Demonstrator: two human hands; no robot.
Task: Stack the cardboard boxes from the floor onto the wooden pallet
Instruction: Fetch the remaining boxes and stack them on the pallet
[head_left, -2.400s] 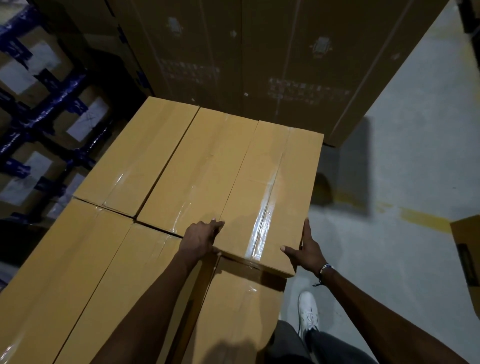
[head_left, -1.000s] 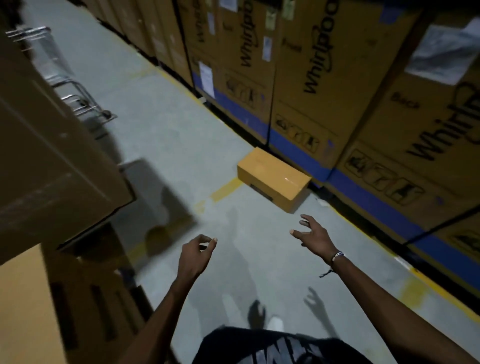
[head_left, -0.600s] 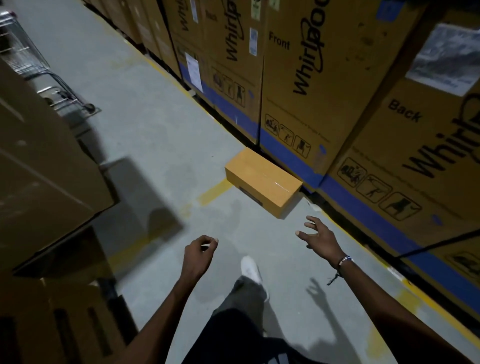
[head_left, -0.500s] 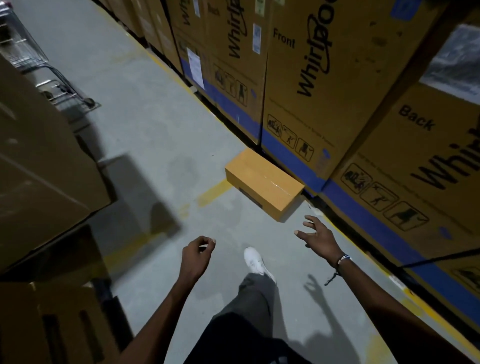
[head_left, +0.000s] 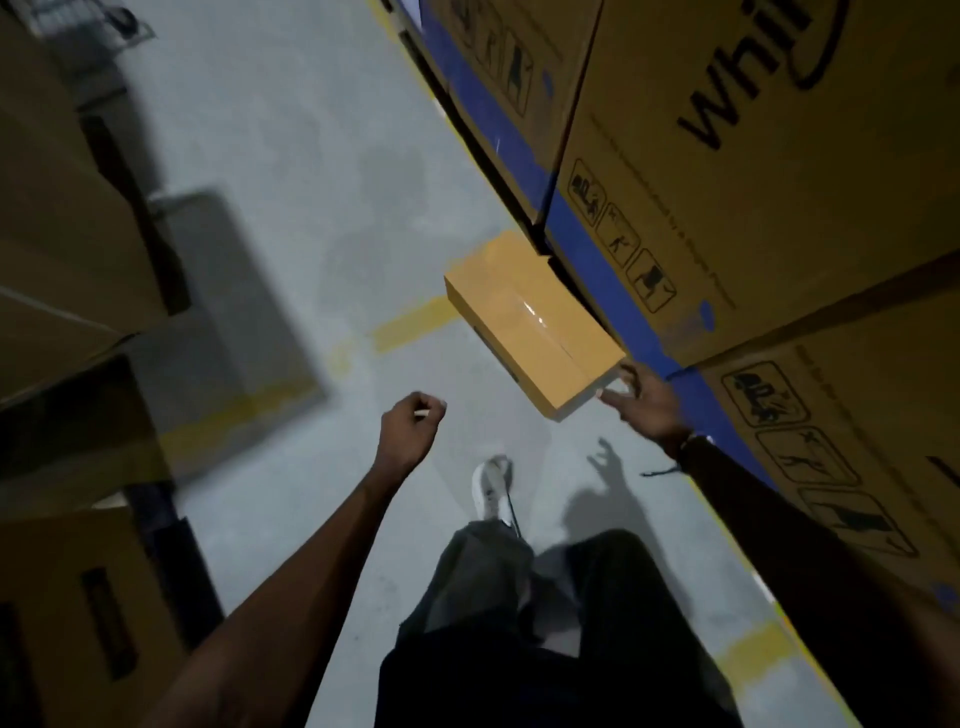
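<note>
So there's one small cardboard box (head_left: 535, 325) sitting on the grey floor (head_left: 291, 218), tucked right up against the bottom of a row of big appliance cartons (head_left: 727, 171) with a blue band along the base. A yellow floor line (head_left: 410, 323) runs up to its left side. The right hand (head_left: 644, 402) is stretched out with fingers spread, fingertips right at the box's near corner, can't tell if they're actually touching it. The left hand (head_left: 410, 428) hangs over bare floor short of the box, fingers curled in loosely, holding nothing. A white sneaker (head_left: 492, 491) is planted just below the box. More brown cartons (head_left: 67, 218) are stacked on the left.
</note>
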